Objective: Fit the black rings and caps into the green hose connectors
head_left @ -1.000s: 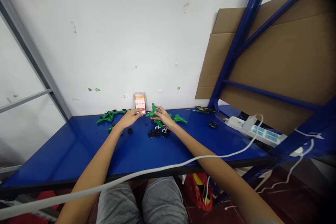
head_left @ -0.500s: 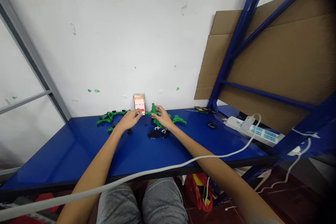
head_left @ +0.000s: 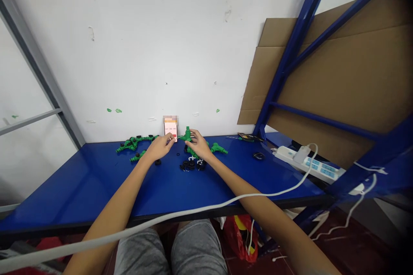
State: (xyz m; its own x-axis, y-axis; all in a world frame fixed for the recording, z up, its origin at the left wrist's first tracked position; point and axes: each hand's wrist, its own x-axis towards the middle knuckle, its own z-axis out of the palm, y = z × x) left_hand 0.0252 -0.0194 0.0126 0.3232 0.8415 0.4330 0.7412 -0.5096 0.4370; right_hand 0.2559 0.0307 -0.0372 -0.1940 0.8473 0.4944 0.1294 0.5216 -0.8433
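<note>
My right hand [head_left: 200, 146] grips a green plastic hose fitting [head_left: 187, 132] above the back of the table, one stub pointing up. At the fitting's left end, my left hand [head_left: 158, 148] is closed in a pinch; what sits between its fingertips is too small to make out. Other green fittings lie behind and right of my right hand [head_left: 219, 148], and a cluster of them [head_left: 132, 142] rests at the left. Below the hands are small black parts [head_left: 189, 165] with white clips. A black ring [head_left: 178, 154] and a round black piece [head_left: 158, 162] lie near my left hand.
A phone [head_left: 170, 131] with a timer on its screen leans against the wall. Right of the hands are a black mouse [head_left: 258, 155], tools [head_left: 248, 137] and a white power strip [head_left: 318, 166]. A white cable [head_left: 193, 211] crosses before my forearms. Blue posts and cardboard [head_left: 342, 73] border the right.
The camera view has shifted slightly. The fitting tilts a little differently in my right hand, while both hands stay nearly in place.
</note>
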